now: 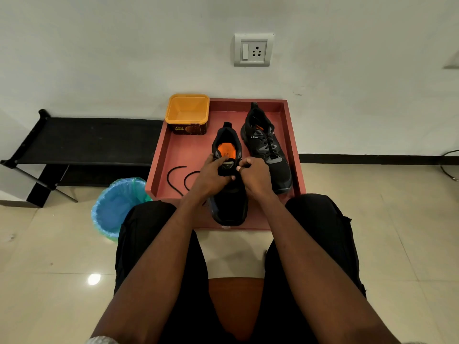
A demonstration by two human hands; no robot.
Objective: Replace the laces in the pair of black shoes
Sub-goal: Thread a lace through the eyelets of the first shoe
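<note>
Two black shoes stand on a red tray (296,155). The near shoe (229,207) has an orange insole and points toward me. My left hand (211,177) grips its tongue and left side. On the right side, my right hand (253,177) pinches something dark, likely a lace end; the lace itself is mostly hidden. The far shoe (267,145) stands to the right, laced, with nothing touching it. A loose black lace (177,178) lies curled on the tray, left of my left hand.
An empty yellow tub (187,112) sits at the tray's back left corner. A bin with a blue liner (116,207) stands on the floor to the left, with a black low rack (82,140) behind it. My knees flank the tray's front.
</note>
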